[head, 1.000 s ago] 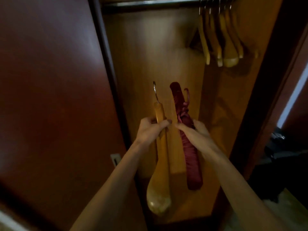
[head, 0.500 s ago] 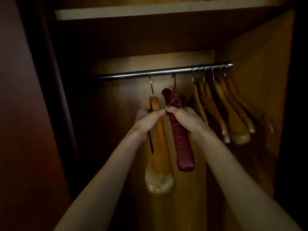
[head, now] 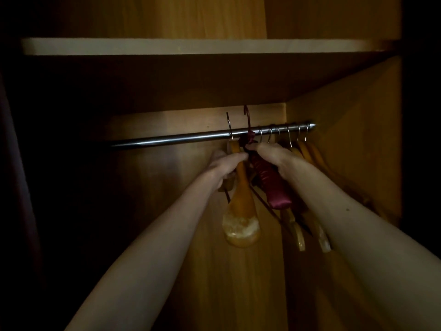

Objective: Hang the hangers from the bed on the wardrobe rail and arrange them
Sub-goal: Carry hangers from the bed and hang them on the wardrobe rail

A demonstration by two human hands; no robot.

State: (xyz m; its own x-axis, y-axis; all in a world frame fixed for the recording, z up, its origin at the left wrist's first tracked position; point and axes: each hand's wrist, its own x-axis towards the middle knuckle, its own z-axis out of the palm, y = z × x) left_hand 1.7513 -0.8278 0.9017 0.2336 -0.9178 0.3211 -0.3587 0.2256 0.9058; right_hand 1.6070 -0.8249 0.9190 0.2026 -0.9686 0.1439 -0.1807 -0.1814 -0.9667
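Head view: left hand (head: 224, 164) is wrapped tight around the neck of a wooden hanger (head: 241, 211), whose broad end hangs below the grip and whose metal hook rises above the wardrobe rail (head: 171, 139). Just to its right, the right hand (head: 270, 156) is closed on the top of a maroon padded hanger (head: 270, 187), its hook likewise above the rail. Both hooks look not yet seated. Hung wooden hangers (head: 307, 156) crowd the rail's right end. No writing is legible.
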